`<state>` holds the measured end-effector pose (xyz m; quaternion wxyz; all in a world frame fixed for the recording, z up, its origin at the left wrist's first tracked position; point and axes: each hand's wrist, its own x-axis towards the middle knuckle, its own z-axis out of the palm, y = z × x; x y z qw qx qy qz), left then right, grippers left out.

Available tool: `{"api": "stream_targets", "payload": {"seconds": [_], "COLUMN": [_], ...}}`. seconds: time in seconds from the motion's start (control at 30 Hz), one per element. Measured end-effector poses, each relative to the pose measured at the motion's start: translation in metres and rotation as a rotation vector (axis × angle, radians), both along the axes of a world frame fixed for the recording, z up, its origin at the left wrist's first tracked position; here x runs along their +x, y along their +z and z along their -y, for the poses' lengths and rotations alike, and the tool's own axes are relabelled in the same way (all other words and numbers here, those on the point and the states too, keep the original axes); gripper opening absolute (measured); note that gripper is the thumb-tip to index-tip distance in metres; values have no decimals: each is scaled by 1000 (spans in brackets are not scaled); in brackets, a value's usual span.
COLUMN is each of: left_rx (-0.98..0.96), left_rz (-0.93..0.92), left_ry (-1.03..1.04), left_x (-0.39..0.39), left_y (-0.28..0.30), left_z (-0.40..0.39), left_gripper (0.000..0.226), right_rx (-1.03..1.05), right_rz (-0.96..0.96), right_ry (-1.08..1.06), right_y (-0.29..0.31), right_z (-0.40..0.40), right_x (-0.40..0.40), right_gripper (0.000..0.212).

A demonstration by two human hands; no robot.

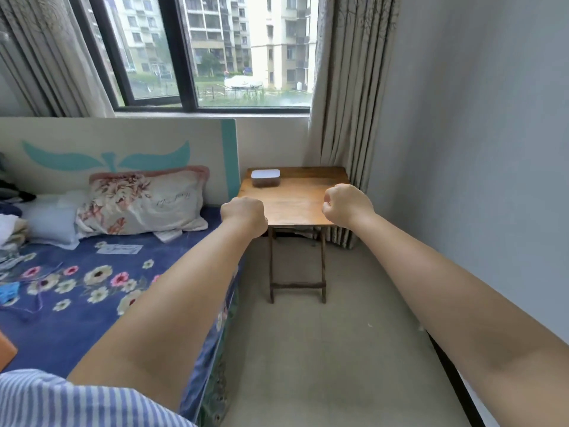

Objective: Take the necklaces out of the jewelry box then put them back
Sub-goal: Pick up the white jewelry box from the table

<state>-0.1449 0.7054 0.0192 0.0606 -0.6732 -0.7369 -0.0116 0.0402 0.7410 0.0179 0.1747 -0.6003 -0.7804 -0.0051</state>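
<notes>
A small jewelry box (265, 177) with a white lid and dark sides stands closed at the far left corner of a wooden folding table (295, 201). No necklace is visible. Both my arms stretch forward. My left hand (244, 215) is a closed fist, held in front of the table's near left edge. My right hand (346, 204) is also a fist with nothing in it, held over the table's near right part. Both hands are well short of the box.
A bed (92, 291) with a blue floral sheet and a floral pillow (141, 204) lies at the left, close against the table. A curtain (345, 118) and a grey wall (477, 149) stand at the right. Beige floor (323, 349) runs between me and the table.
</notes>
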Motion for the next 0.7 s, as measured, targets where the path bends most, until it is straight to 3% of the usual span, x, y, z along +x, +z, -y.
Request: {"api": "stream_targets", "payload": {"seconds": [0.53, 0.7], "left_rx": [-101, -198], "left_rz": [-8, 68], "left_ry": [-6, 17], "left_x": [-117, -137], "left_y": [-48, -79], "left_z": [-432, -544], "left_gripper": [26, 26], "right_rx": [-110, -186], "right_rz": [-28, -42], "right_ry": [-41, -46], "right_y": [-44, -70], "right_z": [-423, -533], "right_x": [-103, -118], "right_gripper": [29, 28]}}
